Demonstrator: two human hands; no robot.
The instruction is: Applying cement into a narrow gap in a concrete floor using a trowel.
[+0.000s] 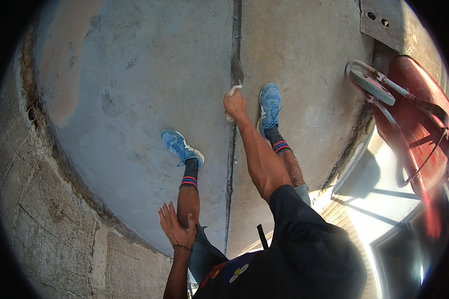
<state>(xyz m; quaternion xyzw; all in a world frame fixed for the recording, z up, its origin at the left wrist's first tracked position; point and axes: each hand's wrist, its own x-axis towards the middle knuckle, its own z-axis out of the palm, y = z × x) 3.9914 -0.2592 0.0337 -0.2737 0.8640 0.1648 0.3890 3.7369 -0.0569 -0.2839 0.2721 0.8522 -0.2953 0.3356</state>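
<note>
My right hand (235, 105) is closed around the handle of a trowel (237, 72), whose narrow metal blade points away from me. The blade lies over or just above a long dark groove (229, 174) that runs through the concrete floor (144, 84); whether it touches the floor I cannot tell. My left hand (177, 225) is open, fingers stretched out, beside my left knee and holding nothing. My feet, in blue shoes, stand on either side of the groove, the left shoe (181, 145) nearer me and the right shoe (270, 107) farther off.
A red wheelbarrow (419, 124) leans tipped up at the right, its wheel (371, 87) toward the floor slab. Behind it is a flat board with two holes (379, 22). A rough block wall (60, 229) curves along the left. Bright sunlight falls at the lower right.
</note>
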